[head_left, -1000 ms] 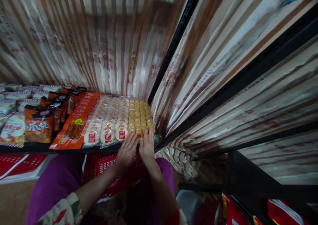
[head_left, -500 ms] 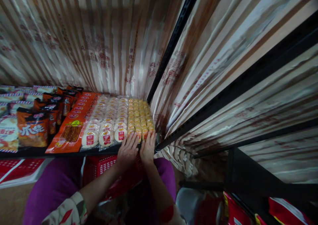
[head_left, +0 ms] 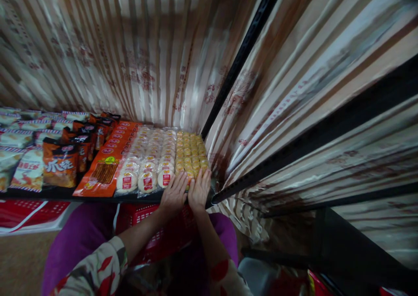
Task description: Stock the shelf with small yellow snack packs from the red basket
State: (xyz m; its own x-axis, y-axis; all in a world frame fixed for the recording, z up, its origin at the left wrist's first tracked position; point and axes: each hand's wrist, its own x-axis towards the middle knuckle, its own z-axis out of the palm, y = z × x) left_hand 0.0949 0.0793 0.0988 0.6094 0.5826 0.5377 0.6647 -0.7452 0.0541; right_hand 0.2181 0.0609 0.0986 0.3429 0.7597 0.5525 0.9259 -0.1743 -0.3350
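Note:
Rows of small yellow wrapped snacks (head_left: 191, 150) lie at the right end of a black shelf (head_left: 62, 195). My left hand (head_left: 174, 193) rests on their front left edge with its fingers stretched out. Beside it, my right hand (head_left: 199, 191) lies flat against the front right of the same rows, fingers extended. Both hands are open, and their palms hide the nearest yellow packs. Just left of my left hand are clear-wrapped round white crackers (head_left: 147, 180) with red labels, in three rows.
Orange flat packs (head_left: 102, 174), orange-and-black snack bags (head_left: 60, 163) and white bags (head_left: 28, 167) fill the shelf leftward. A red basket (head_left: 153, 239) sits below, between purple-clad knees. Black metal posts (head_left: 240, 56) and a striped curtain (head_left: 156, 61) close off the back and right.
The view has shifted, so the shelf and goods sit slightly further right. My hands remain on the front of the yellow snacks, with the right hand's fingers a little closer together.

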